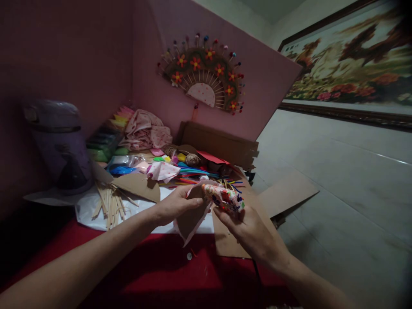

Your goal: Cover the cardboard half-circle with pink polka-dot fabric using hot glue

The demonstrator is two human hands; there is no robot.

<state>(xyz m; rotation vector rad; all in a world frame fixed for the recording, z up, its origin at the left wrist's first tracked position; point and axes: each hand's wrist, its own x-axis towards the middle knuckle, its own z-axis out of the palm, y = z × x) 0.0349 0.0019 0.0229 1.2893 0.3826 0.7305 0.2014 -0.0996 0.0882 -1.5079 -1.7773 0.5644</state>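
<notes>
My left hand grips a cardboard piece with pale fabric around its edge, thumb on top. Wrapped round a patterned glue gun is my right hand; the gun's front end points left and lies close to the upper edge of the cardboard piece. Whether its tip touches the piece I cannot tell. Beneath both hands are a white sheet and a flat brown cardboard on the red table.
Wooden sticks and a cardboard half-disc lie at the left. Behind are coloured pipe cleaners, twine balls and pink fabric. A purple container stands far left. A decorated fan hangs on a pink board.
</notes>
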